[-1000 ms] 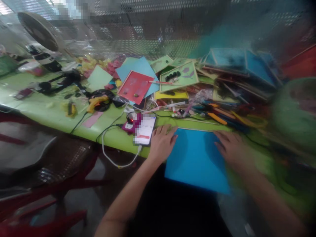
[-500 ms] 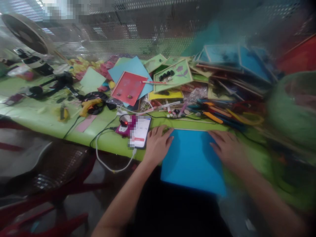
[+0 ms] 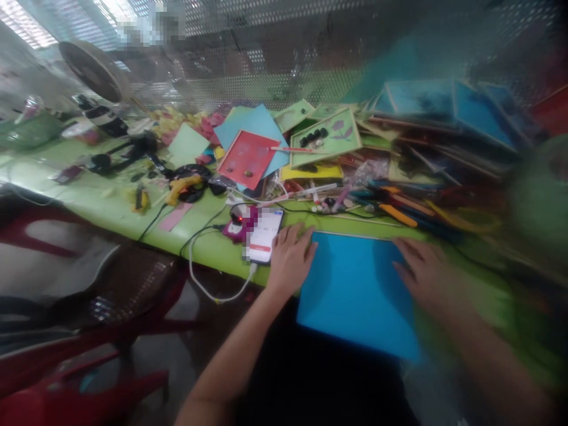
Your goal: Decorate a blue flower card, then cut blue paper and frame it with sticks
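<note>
A blue sheet (image 3: 355, 296) lies in front of me, its near part reaching past the table edge over my lap. Along its far edge runs a thin pale stick (image 3: 355, 235). At the far left corner, my left hand (image 3: 293, 254) has its fingertips on the stick's end and its thumb by the sheet's side. My right hand (image 3: 428, 269) holds the far right corner in the same way, blurred somewhat. What lies under the fingertips is hidden. Just left of my left hand is a phone (image 3: 265, 236) with a lit screen and a white cable.
Behind the sheet, pliers and other tools (image 3: 399, 210) lie in a heap. Framed green panels (image 3: 326, 139), a red panel (image 3: 248, 157) and stacked blue panels (image 3: 419, 97) stand farther back. A yellow glue gun (image 3: 184, 186) rests on the green table (image 3: 84, 195) at left.
The view has swung slightly left, so everything sits farther right in the picture. Both hands stay at the far corners of the blue sheet, with no clear change in their hold.
</note>
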Demonstrator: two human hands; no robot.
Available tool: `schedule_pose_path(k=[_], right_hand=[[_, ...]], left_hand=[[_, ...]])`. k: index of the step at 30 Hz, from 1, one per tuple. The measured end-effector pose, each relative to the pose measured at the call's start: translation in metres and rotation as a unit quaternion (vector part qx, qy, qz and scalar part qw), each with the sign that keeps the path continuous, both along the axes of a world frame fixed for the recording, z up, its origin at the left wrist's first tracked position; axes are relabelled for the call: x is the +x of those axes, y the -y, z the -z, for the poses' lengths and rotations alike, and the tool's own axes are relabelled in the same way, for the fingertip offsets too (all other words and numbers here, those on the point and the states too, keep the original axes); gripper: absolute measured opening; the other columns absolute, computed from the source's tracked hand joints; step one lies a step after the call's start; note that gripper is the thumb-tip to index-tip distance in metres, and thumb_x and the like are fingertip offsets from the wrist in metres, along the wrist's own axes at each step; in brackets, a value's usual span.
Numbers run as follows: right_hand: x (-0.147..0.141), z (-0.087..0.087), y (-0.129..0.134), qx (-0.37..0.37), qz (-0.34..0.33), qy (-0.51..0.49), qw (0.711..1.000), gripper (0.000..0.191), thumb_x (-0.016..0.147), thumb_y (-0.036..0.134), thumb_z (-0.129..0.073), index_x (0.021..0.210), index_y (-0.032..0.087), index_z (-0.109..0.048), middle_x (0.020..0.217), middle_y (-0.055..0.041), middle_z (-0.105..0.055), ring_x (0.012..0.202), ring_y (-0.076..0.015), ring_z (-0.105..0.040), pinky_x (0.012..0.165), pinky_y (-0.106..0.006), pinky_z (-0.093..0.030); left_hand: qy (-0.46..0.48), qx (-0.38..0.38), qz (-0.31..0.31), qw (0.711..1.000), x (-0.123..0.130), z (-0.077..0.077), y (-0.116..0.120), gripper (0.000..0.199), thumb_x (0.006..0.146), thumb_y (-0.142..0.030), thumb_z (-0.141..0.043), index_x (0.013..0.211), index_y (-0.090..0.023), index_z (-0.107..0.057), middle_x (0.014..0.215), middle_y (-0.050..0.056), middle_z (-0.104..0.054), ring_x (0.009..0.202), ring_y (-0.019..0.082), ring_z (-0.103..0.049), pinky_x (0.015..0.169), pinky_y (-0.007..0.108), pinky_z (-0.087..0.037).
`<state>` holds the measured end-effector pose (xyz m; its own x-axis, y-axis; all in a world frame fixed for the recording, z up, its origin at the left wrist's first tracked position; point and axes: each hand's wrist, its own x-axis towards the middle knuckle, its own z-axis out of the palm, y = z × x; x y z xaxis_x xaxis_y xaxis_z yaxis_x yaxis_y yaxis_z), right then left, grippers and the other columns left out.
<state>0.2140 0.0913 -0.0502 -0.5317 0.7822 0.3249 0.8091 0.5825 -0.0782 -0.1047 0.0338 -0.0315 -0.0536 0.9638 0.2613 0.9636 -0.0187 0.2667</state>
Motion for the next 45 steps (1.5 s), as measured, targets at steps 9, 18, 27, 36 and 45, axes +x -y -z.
schedule_pose_path(k=[9, 18, 27, 36, 45], right_hand=[[0.0002, -0.0009, -0.0003, -0.015, -0.008, -0.010, 1.000, 0.051, 0.108, 0.041, -0.042, 0.152, 0.020, -0.055, 0.137, -0.0148, -0.066, 0.124, -0.0338, -0.060, 0.101, -0.049, -0.051], [-0.0018, -0.0044, 0.0009, -0.013, -0.006, -0.002, 1.000, 0.053, 0.107, 0.041, -0.041, 0.153, 0.018, -0.056, 0.135, -0.0165, -0.068, 0.120, -0.0352, -0.062, 0.096, -0.051, -0.052], [-0.0031, -0.0060, 0.0026, -0.008, -0.011, 0.004, 1.000, 0.055, 0.106, 0.039, -0.043, 0.157, 0.020, -0.051, 0.137, -0.0162, -0.067, 0.121, -0.0358, -0.061, 0.098, -0.053, -0.053], [0.0009, -0.0002, 0.0011, -0.010, -0.002, 0.002, 1.000, 0.056, 0.107, 0.043, -0.042, 0.156, 0.018, -0.052, 0.140, -0.0182, -0.065, 0.123, -0.0380, -0.060, 0.099, -0.056, -0.052], [-0.0022, -0.0050, 0.0010, -0.016, -0.006, 0.006, 1.000, 0.058, 0.106, 0.039, -0.043, 0.161, 0.022, -0.046, 0.138, -0.0166, -0.066, 0.121, -0.0375, -0.062, 0.096, -0.055, -0.054]], left_hand=[[-0.013, -0.009, 0.004, 1.000, 0.0024, -0.0037, 0.0021, 0.040, 0.109, -0.036, -0.047, 0.145, -0.030, -0.063, 0.151, 0.011, -0.056, 0.137, 0.034, -0.050, 0.108, 0.051, -0.046], [-0.014, -0.009, 0.009, 1.000, 0.0004, -0.0029, 0.0005, 0.038, 0.108, -0.036, -0.049, 0.142, -0.029, -0.066, 0.151, 0.011, -0.057, 0.135, 0.033, -0.051, 0.107, 0.051, -0.047], [-0.006, -0.016, 0.012, 1.000, 0.0009, -0.0036, 0.0007, 0.039, 0.110, -0.037, -0.044, 0.141, -0.029, -0.066, 0.148, 0.011, -0.059, 0.137, 0.032, -0.050, 0.110, 0.049, -0.045], [-0.002, 0.002, -0.003, 1.000, 0.0006, -0.0013, 0.0023, 0.041, 0.111, -0.035, -0.041, 0.145, -0.027, -0.062, 0.151, 0.011, -0.057, 0.138, 0.031, -0.049, 0.111, 0.049, -0.045], [-0.014, -0.006, 0.013, 1.000, 0.0010, -0.0024, 0.0016, 0.040, 0.110, -0.034, -0.044, 0.142, -0.028, -0.066, 0.152, 0.010, -0.057, 0.136, 0.033, -0.051, 0.109, 0.051, -0.046]])
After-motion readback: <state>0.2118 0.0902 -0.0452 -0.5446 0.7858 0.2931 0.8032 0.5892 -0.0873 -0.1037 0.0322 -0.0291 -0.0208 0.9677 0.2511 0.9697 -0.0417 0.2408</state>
